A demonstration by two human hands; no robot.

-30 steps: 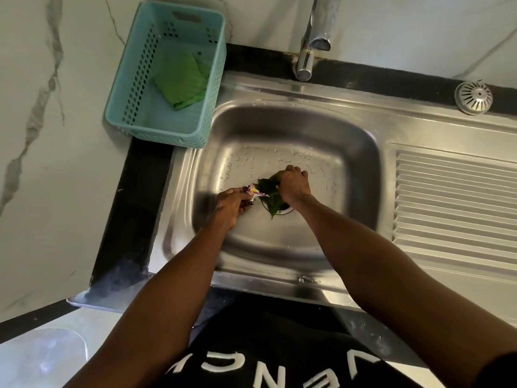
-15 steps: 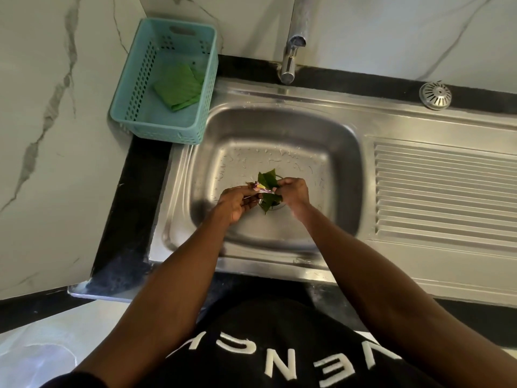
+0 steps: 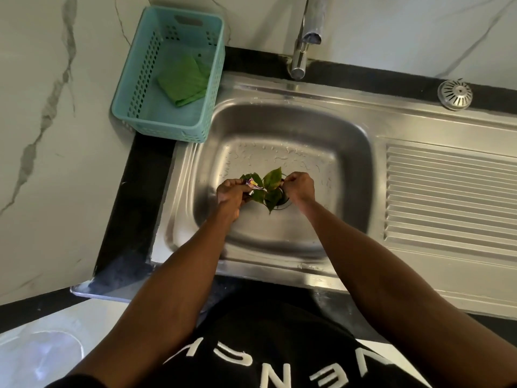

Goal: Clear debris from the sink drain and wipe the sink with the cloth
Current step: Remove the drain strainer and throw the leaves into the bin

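I see left hand (image 3: 232, 194) curled around wrapper scrap (image 3: 255, 185) and leaves (image 3: 272, 183); right hand (image 3: 298, 189) pinching leaf edge above drain (image 3: 284, 201). Cloth (image 3: 184, 81) far from fingers, in basket (image 3: 134, 88). Risk, I think: wet leaf tears, piece drops into drain under fingers.

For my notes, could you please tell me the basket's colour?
Teal basket, clearest in the head view.

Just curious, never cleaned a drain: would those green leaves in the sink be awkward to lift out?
Probably not heavy: the leaves look thin and flat. They likely flop and may cling, since droplets dot the sink. The right hand pinches at them.
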